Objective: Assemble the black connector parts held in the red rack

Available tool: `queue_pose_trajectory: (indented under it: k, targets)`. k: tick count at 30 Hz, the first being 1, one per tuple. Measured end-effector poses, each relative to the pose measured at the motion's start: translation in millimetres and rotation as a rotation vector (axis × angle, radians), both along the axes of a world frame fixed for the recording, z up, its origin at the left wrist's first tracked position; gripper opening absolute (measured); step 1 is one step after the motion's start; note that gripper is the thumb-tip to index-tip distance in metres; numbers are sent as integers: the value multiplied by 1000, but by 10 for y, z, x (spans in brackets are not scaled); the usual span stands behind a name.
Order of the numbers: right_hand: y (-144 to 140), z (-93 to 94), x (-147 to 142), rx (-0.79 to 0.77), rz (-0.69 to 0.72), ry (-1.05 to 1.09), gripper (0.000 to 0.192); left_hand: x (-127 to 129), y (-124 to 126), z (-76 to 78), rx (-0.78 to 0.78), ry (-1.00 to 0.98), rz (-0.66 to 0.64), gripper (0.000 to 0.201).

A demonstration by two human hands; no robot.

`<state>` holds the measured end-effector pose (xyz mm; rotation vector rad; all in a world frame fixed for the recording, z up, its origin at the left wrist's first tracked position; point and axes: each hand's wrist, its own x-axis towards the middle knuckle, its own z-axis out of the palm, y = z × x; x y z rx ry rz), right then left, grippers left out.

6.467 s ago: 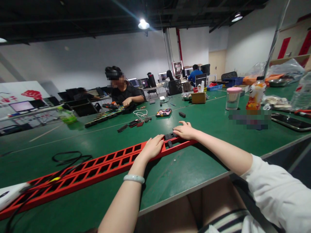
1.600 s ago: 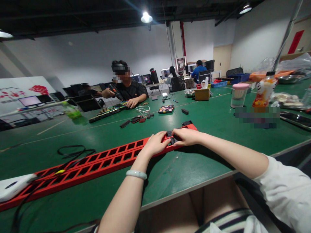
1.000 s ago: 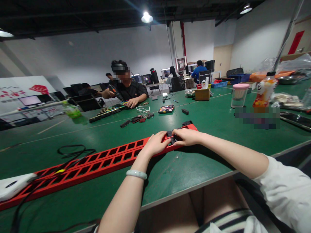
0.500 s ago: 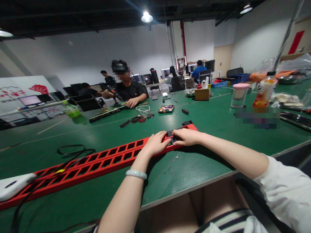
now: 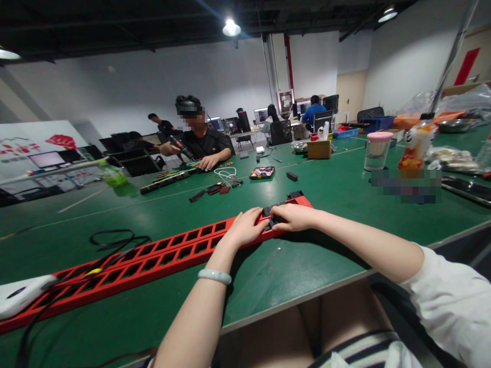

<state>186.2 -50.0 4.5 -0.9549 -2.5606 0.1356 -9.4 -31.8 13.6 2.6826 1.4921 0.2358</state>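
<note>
A long red slotted frame (image 5: 153, 254) with two rows of rectangular openings lies slantwise across the green table. Near its right end, my left hand (image 5: 248, 226) is closed over the frame, thumb and fingers against the rails. My right hand (image 5: 296, 216) is closed beside it, its fingers pressed on a small black block (image 5: 274, 220) set in the frame. How far the block sits in its opening is hidden by my fingers. Another black block (image 5: 295, 194) shows at the frame's far right corner.
A white device (image 5: 23, 295) and black cables (image 5: 115, 240) lie over the frame's left end. Dark pieces (image 5: 218, 188), a loose black block (image 5: 292, 176) and a small tray (image 5: 262, 173) are beyond. A cup (image 5: 376, 153) and bottle (image 5: 419, 143) stand right. A person (image 5: 199, 135) sits opposite.
My hands stay almost still at the black block. In the background, a person at the left has leaned over toward the left.
</note>
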Motion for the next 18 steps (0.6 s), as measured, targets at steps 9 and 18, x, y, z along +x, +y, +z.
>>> queue_pose_trajectory:
  k: [9, 18]
  targets:
    - [20, -32, -4, -12, 6, 5, 35, -17, 20, -27, 13, 7, -31, 53]
    - [24, -39, -2, -19, 11, 18, 37, -23, 24, -28, 30, 10, -43, 53]
